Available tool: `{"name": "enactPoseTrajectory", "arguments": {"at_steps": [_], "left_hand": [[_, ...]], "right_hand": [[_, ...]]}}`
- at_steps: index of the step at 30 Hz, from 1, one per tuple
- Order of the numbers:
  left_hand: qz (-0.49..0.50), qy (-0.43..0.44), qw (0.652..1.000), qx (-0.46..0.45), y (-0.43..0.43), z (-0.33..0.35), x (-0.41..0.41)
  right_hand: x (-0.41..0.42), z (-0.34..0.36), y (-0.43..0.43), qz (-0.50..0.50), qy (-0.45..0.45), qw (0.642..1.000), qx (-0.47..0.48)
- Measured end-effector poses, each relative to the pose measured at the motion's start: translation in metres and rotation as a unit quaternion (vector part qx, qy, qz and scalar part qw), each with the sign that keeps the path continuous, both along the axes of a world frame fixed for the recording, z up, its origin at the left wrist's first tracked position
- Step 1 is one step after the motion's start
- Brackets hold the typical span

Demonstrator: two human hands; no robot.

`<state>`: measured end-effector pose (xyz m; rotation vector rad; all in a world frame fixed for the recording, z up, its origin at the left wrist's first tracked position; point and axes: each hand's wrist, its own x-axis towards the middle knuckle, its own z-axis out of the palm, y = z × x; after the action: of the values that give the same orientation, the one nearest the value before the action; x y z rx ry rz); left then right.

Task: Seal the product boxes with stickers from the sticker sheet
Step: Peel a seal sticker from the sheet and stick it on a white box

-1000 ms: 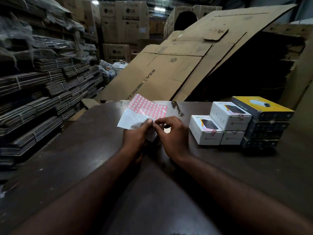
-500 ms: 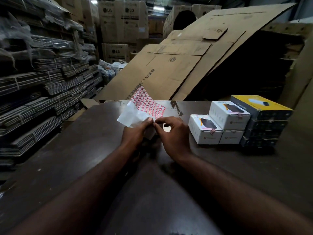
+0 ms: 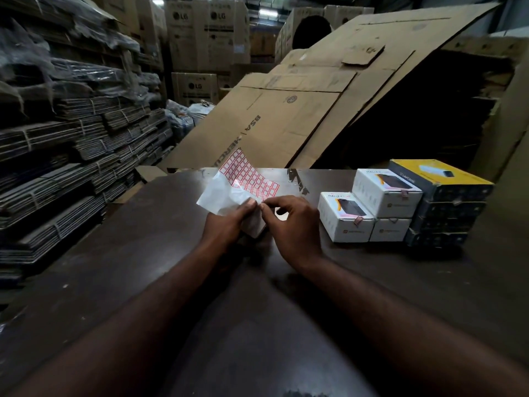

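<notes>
A white sticker sheet (image 3: 246, 176) with rows of red-bordered stickers curls upward over the middle of the dark table (image 3: 120, 253). My left hand (image 3: 226, 224) grips the sheet's near edge between thumb and fingers. My right hand (image 3: 292, 222) pinches at the same near edge, thumb and forefinger together right next to the left thumb. Three white product boxes (image 3: 346, 219) (image 3: 386, 193) (image 3: 389, 230) sit to the right, two of them with small pink stickers over their flaps. A yellow-topped box (image 3: 438, 174) lies on a stack of dark boxes (image 3: 446, 222) beside them.
Large flattened cardboard sheets (image 3: 286, 116) lean behind the table's far edge. Bundled flat cartons (image 3: 71, 156) are stacked high along the left. Tall LG cartons (image 3: 206, 38) stand at the back. Torn tape bits (image 3: 297, 181) stick to the table near the far edge.
The far end of the sticker sheet has lifted and curled up from nearly flat. Both hands stay at its near edge, with the right fingers pinching closer to the left thumb.
</notes>
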<state>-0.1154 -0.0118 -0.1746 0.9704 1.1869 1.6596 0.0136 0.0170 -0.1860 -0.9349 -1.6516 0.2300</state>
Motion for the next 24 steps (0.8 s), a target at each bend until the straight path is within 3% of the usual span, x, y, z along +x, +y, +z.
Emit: {"name": "enactPoseTrajectory", "arguments": {"at_steps": [9,18,24], "left_hand": [[0.038,0.006,0.999,-0.002,-0.007,0.003,0.008],[0.064,-0.046,0.997,-0.027,-0.005,-0.001,0.015],[0.063,-0.035,0.997,-0.037,-0.006,-0.002,0.016]], "right_hand": [[-0.002,-0.004,0.002,0.002,0.002,1.000,0.008],[0.000,-0.008,0.006,-0.021,-0.110,0.992,0.063],[0.000,-0.008,0.007,-0.016,-0.100,0.994,0.044]]}}
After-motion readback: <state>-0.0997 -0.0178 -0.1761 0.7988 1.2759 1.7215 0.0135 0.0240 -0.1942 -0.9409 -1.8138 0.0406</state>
